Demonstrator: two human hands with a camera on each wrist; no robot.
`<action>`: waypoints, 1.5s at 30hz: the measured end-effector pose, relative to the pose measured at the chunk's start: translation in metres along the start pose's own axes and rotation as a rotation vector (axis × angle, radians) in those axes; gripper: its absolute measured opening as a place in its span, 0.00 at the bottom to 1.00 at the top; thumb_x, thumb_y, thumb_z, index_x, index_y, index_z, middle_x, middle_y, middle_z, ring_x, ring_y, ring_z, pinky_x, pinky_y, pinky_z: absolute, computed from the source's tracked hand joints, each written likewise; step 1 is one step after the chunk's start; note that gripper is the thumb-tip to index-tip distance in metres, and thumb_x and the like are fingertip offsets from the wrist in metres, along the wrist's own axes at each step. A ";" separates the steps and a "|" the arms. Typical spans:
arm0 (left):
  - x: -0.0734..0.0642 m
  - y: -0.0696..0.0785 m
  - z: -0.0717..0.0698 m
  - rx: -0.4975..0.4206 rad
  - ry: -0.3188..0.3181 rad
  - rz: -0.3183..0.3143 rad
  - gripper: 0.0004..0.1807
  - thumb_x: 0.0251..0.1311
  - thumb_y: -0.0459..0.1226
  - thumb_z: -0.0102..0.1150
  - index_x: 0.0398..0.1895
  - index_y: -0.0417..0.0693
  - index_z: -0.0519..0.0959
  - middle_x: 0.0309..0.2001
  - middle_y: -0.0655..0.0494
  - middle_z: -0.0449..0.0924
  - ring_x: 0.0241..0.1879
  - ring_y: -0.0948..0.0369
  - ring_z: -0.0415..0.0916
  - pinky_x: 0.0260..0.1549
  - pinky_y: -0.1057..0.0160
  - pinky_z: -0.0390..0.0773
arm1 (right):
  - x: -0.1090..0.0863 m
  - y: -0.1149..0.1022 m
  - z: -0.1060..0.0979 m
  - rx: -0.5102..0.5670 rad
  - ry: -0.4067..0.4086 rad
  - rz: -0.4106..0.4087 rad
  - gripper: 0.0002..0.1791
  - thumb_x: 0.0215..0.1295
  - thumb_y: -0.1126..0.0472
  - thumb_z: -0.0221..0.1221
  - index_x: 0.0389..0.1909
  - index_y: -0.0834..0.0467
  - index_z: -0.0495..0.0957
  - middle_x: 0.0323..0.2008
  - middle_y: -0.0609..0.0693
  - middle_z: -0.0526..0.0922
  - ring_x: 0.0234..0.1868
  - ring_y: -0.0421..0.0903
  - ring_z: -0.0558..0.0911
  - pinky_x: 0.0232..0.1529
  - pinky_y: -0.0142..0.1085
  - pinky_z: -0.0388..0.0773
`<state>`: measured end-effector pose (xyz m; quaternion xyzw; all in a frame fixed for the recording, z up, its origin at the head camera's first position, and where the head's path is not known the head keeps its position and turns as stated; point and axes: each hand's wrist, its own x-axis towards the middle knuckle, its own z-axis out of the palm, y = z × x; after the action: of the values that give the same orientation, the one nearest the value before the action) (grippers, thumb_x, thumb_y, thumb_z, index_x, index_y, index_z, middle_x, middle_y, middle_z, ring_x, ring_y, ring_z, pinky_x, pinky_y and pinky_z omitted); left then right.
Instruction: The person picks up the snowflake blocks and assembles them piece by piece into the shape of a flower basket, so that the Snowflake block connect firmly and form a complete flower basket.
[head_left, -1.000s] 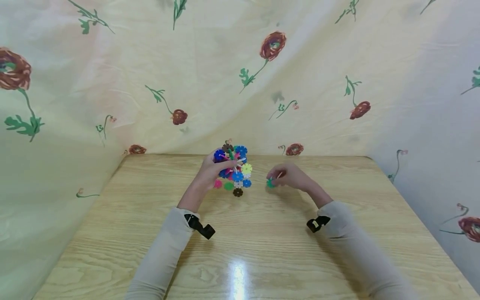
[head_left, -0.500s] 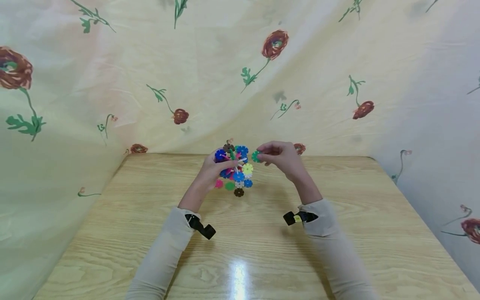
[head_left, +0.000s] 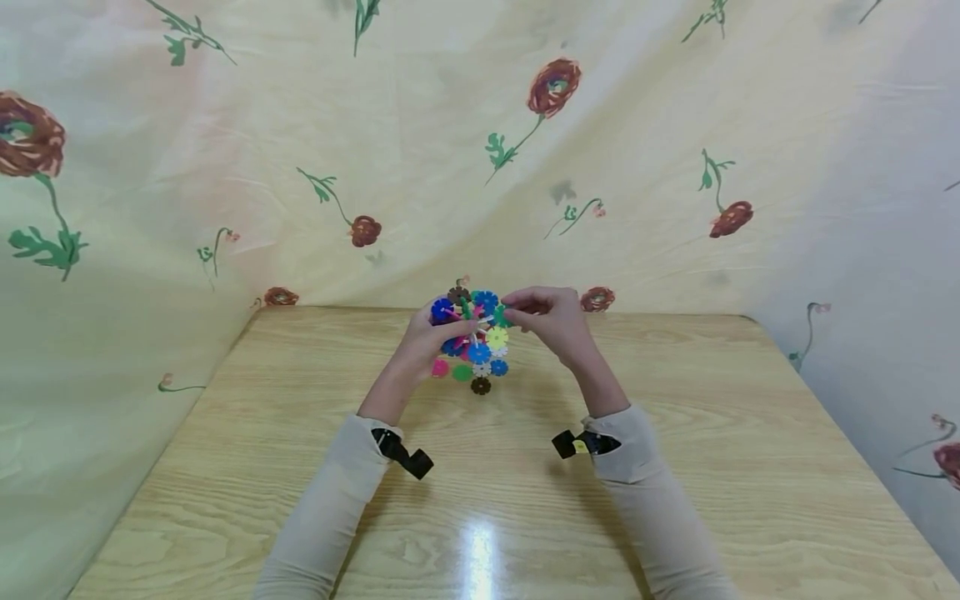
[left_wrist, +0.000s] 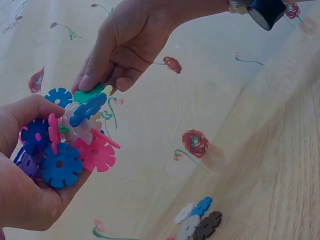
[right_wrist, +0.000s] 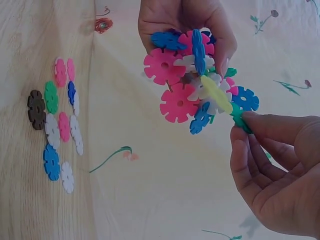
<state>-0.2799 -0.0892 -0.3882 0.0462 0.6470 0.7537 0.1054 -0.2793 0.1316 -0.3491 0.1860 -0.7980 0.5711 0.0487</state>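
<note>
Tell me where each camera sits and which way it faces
Head: worn on the head, facing forward and down; left hand, right hand and both sleeves show.
Left wrist: on that wrist, facing the disc cluster; both hands show.
Right wrist: on that wrist, facing the green disc and cluster; both hands show.
Wrist views share cluster and disc.

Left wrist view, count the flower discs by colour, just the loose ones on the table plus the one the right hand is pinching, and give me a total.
White discs: 2
Blue disc: 1
Dark brown disc: 1
Pink disc, only a sliver showing: 1
Green disc, in the right hand: 1
Total: 6
</note>
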 end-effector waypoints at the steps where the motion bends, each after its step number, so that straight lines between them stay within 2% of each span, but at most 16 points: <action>1: 0.000 0.000 0.000 0.005 0.002 0.000 0.29 0.63 0.36 0.68 0.67 0.48 0.71 0.55 0.49 0.79 0.48 0.58 0.80 0.47 0.64 0.85 | 0.000 0.000 0.001 -0.002 0.003 -0.002 0.10 0.67 0.65 0.67 0.45 0.64 0.87 0.41 0.63 0.88 0.34 0.43 0.86 0.35 0.35 0.85; 11: 0.001 0.001 0.003 0.046 0.025 0.005 0.31 0.62 0.37 0.70 0.68 0.50 0.72 0.59 0.48 0.79 0.52 0.56 0.79 0.55 0.60 0.82 | 0.000 0.003 0.007 -0.023 0.050 -0.029 0.10 0.66 0.64 0.67 0.45 0.64 0.87 0.41 0.63 0.88 0.35 0.51 0.86 0.34 0.29 0.83; 15: 0.001 0.001 0.005 0.058 0.044 0.029 0.30 0.61 0.36 0.70 0.67 0.49 0.72 0.55 0.49 0.80 0.50 0.57 0.79 0.51 0.62 0.82 | 0.000 0.006 0.008 -0.020 0.076 -0.026 0.10 0.66 0.63 0.68 0.44 0.64 0.87 0.40 0.63 0.88 0.36 0.55 0.86 0.34 0.31 0.84; 20: -0.001 0.000 0.007 0.052 0.061 0.043 0.27 0.61 0.37 0.71 0.63 0.49 0.74 0.49 0.53 0.81 0.45 0.60 0.80 0.46 0.66 0.83 | 0.000 0.008 0.012 -0.007 0.122 -0.025 0.09 0.65 0.64 0.68 0.43 0.64 0.87 0.39 0.64 0.88 0.34 0.52 0.86 0.33 0.29 0.84; 27: 0.000 -0.003 0.010 0.019 0.063 0.081 0.25 0.61 0.38 0.71 0.60 0.49 0.74 0.46 0.54 0.81 0.44 0.59 0.81 0.45 0.65 0.83 | -0.002 0.004 0.015 0.009 0.184 -0.029 0.09 0.64 0.64 0.69 0.42 0.65 0.88 0.38 0.64 0.88 0.33 0.51 0.86 0.32 0.28 0.83; 33: -0.002 -0.005 0.013 0.006 0.079 0.077 0.24 0.61 0.37 0.72 0.58 0.48 0.75 0.47 0.55 0.83 0.45 0.60 0.82 0.46 0.65 0.84 | -0.002 0.004 0.017 0.002 0.174 -0.044 0.09 0.64 0.64 0.69 0.41 0.66 0.88 0.38 0.65 0.88 0.30 0.42 0.84 0.31 0.28 0.82; 37: -0.002 -0.004 0.014 0.008 0.089 0.052 0.23 0.61 0.38 0.72 0.57 0.49 0.75 0.44 0.55 0.83 0.44 0.59 0.82 0.45 0.64 0.83 | -0.001 0.006 0.017 0.018 0.160 -0.045 0.09 0.64 0.64 0.69 0.40 0.66 0.87 0.38 0.65 0.88 0.29 0.40 0.83 0.31 0.29 0.83; 41: -0.002 -0.001 0.013 0.023 0.067 0.012 0.26 0.61 0.41 0.72 0.60 0.51 0.74 0.48 0.55 0.82 0.48 0.58 0.80 0.49 0.60 0.81 | 0.000 0.006 0.014 0.049 0.137 -0.020 0.10 0.65 0.64 0.69 0.42 0.67 0.87 0.39 0.66 0.87 0.29 0.40 0.83 0.31 0.30 0.83; 45: 0.000 0.002 0.009 0.004 0.011 0.002 0.32 0.62 0.38 0.70 0.68 0.54 0.69 0.58 0.50 0.79 0.56 0.55 0.78 0.60 0.53 0.79 | 0.000 0.005 0.012 0.091 0.124 0.012 0.11 0.66 0.64 0.68 0.44 0.67 0.86 0.40 0.67 0.86 0.29 0.40 0.82 0.32 0.30 0.84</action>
<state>-0.2781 -0.0810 -0.3844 0.0430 0.6488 0.7529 0.1011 -0.2795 0.1220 -0.3571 0.1478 -0.7678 0.6174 0.0861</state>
